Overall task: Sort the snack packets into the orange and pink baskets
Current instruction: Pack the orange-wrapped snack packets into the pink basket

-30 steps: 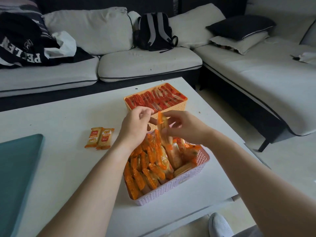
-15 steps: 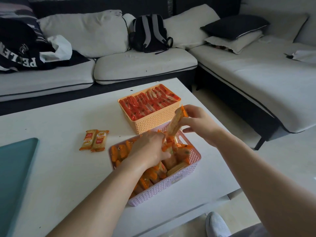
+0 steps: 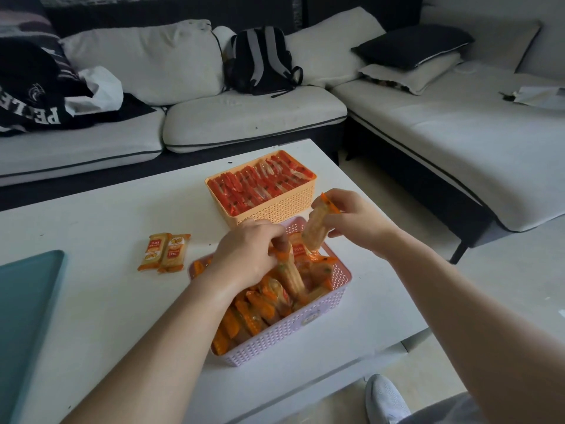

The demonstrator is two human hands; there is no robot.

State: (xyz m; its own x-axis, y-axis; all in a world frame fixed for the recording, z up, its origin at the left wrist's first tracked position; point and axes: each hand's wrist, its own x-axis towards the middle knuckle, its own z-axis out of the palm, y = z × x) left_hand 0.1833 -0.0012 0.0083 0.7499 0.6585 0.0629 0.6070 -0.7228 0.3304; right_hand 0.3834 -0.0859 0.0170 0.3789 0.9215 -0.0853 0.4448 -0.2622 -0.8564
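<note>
Packets (image 3: 263,304) fill the pink basket (image 3: 275,341). The left hand (image 3: 247,255) pinches an upright packet (image 3: 290,278) inside it; the right hand (image 3: 351,218) grips a tilted packet (image 3: 316,229) above its far rim.

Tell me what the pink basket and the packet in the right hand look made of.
The pink basket: likely moulded plastic, matte, given its regular lattice of holes. The packet in the right hand: probably thin plastic film, glossy and partly see-through, with orange ends.
</note>
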